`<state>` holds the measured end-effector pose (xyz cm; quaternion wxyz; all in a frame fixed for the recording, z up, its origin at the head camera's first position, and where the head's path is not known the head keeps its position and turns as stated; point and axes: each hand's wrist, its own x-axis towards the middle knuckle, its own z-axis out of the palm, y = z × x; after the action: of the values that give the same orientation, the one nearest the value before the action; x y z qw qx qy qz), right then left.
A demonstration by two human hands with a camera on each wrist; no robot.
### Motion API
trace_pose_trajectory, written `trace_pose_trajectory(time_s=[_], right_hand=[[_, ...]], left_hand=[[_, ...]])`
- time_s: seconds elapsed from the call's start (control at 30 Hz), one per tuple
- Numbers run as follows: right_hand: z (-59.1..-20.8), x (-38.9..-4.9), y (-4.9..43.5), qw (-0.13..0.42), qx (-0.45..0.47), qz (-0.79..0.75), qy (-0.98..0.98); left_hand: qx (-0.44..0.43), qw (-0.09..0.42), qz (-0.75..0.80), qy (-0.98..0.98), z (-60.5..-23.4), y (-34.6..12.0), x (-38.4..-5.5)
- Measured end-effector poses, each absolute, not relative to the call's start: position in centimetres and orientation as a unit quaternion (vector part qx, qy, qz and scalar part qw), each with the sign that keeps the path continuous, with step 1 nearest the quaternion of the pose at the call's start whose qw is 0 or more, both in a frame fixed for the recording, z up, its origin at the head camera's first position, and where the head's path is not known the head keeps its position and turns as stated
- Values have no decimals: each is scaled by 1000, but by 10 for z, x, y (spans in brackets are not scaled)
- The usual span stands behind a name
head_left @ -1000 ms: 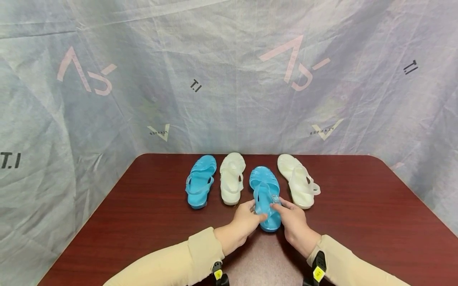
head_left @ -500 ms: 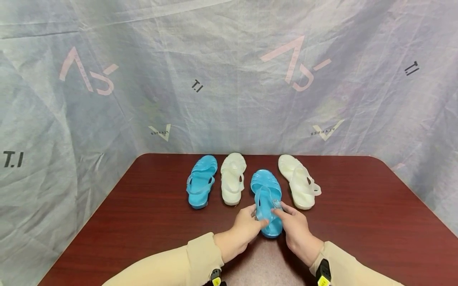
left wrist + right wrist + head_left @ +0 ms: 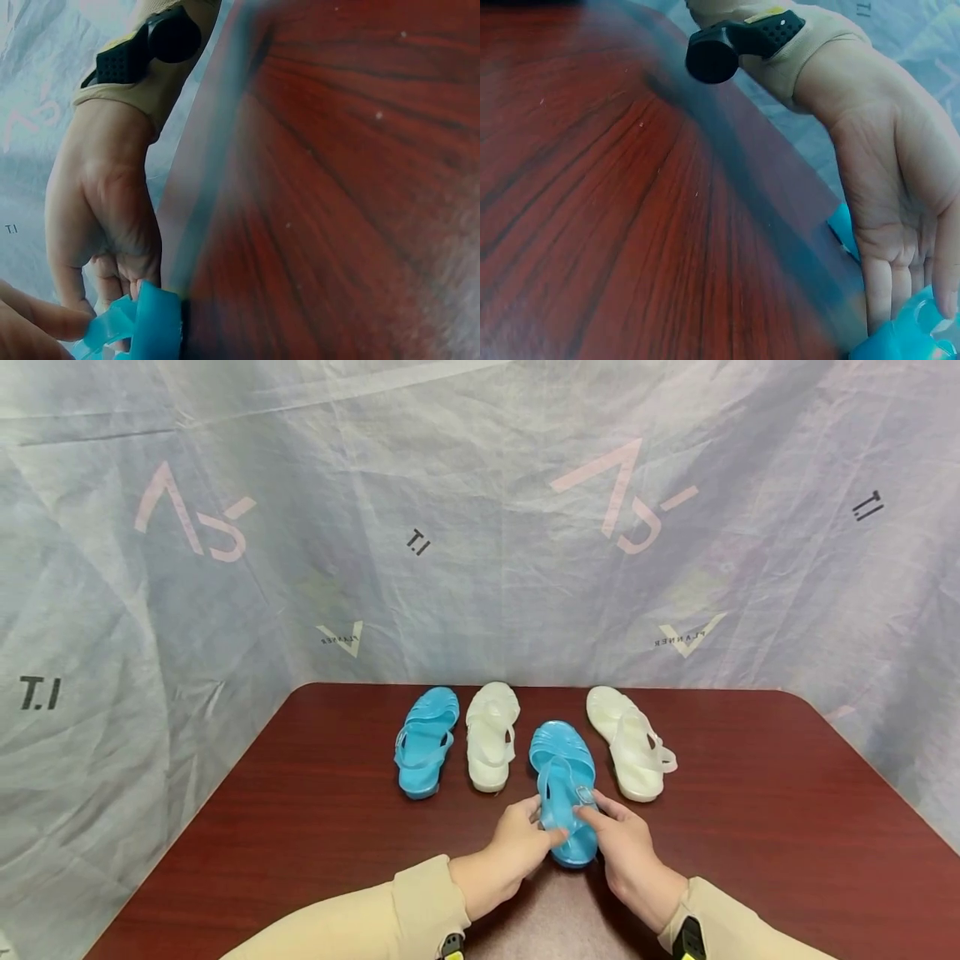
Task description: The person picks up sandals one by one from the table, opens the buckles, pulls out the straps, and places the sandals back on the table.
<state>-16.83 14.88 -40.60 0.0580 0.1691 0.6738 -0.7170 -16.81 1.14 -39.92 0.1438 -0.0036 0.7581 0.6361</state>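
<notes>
A blue jelly sandal [image 3: 561, 746] lies between both hands, toe pointing away, on the near side of the row of sandals. My left hand [image 3: 512, 850] grips its left side near the heel, thumb over the edge. On the opposite side my right hand [image 3: 628, 853] pinches it by the ankle strap and buckle, thumb on top. Part of the same sandal shows as a blue edge [image 3: 160, 324] low in the left wrist view and as a blue piece [image 3: 895, 343] low in the right wrist view. The fingers under its sides are partly hidden.
Another blue sandal [image 3: 423, 745] and a white sandal [image 3: 489, 745] lie side by side to the left. A second white sandal [image 3: 633, 752] lies angled at the right. All are on a dark red wooden table [image 3: 315, 793] before a grey printed cloth [image 3: 480, 602].
Both hands have drawn the blue sandal a little toward the person, away from the row. The other sandals stay in place, and the head view has shifted slightly.
</notes>
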Motion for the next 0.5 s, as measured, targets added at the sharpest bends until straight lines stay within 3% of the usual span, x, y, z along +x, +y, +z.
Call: trace_pose_trajectory(time_s=[0.5], right_hand=[[-408,-170,152,71,145,-695,701]], left_hand=[[0,168,634,755,-397,6,-175]])
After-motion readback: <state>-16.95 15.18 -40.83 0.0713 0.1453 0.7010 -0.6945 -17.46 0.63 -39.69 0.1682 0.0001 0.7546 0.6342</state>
